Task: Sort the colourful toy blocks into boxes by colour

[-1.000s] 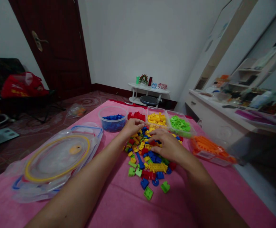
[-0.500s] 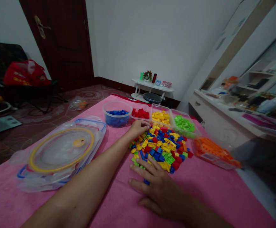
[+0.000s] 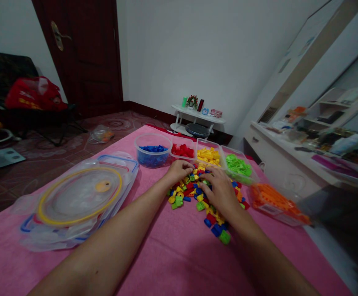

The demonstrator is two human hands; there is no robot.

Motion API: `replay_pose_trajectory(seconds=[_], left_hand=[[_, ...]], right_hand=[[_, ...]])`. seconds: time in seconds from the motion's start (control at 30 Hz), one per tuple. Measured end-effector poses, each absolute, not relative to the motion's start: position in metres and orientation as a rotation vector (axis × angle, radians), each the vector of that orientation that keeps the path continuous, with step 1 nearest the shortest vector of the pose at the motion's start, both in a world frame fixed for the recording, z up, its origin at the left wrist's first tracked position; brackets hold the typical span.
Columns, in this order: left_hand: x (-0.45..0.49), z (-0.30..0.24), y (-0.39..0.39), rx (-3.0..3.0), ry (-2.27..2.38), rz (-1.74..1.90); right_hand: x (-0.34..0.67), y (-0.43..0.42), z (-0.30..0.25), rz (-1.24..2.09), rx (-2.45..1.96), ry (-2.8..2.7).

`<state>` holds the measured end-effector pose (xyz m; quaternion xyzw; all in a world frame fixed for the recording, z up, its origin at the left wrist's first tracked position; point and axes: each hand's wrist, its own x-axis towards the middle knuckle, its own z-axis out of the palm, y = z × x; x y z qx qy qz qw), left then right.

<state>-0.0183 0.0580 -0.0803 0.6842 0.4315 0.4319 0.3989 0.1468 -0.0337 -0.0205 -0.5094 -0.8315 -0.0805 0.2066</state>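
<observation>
A mixed pile of building blocks (image 3: 179, 200) in red, yellow, blue and green lies on the pink cloth (image 3: 163, 255). At its far left edge, my left hand (image 3: 179, 172) has its fingers curled together; whatever may be between them is hidden. My right hand (image 3: 219, 188) rests over the middle of the pile with fingers apart, touching blocks. Behind the pile stand a round tub of blue blocks (image 3: 153, 158), a container of red blocks (image 3: 182, 150), one of yellow blocks (image 3: 209, 156) and one of green blocks (image 3: 238, 165). Orange blocks (image 3: 276, 201) fill a box at the right.
Stacked clear lids (image 3: 80, 197) with yellow and blue rims lie on the cloth at the left. A white dresser (image 3: 271, 148) with clutter stands to the right. Beyond the table are a small white shelf (image 3: 197, 113) and a chair holding a red bag (image 3: 37, 94).
My right hand has moved forward from the pile's near edge onto its middle. Several blocks now trail toward me beside the right forearm. The left hand stays nearly in place.
</observation>
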Motion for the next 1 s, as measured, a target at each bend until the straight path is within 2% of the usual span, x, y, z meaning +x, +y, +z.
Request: replay_pose_trajectory(seconds=[0.17,0.33,0.5,0.7,0.83,0.9,1.0], left_hand=[[-0.019,-0.082,0.058,1.748,1.094,1.112],[-0.017,-0.084,0.059,1.739,1.126,1.120],[-0.017,-0.083,0.058,1.765,1.132,1.127],[-0.018,-0.088,0.059,1.808,1.130,1.119],[-0.017,-0.091,0.060,1.804,1.117,1.126],[-0.016,-0.091,0.060,1.800,1.118,1.127],[-0.017,-0.090,0.058,1.810,1.133,1.125]], right_hand=[[0.112,-0.053,-0.008,0.018,-1.362,-2.322],[0.086,-0.083,-0.024,0.207,-1.422,-2.538],[0.095,-0.076,-0.028,0.344,-1.344,-2.430],[0.148,-0.050,0.003,0.150,-1.483,-2.143],[0.187,-0.042,0.015,0.084,-1.630,-2.141],[0.197,-0.043,0.020,0.228,-1.686,-2.083],[0.199,-0.048,0.027,0.670,-1.651,-1.885]])
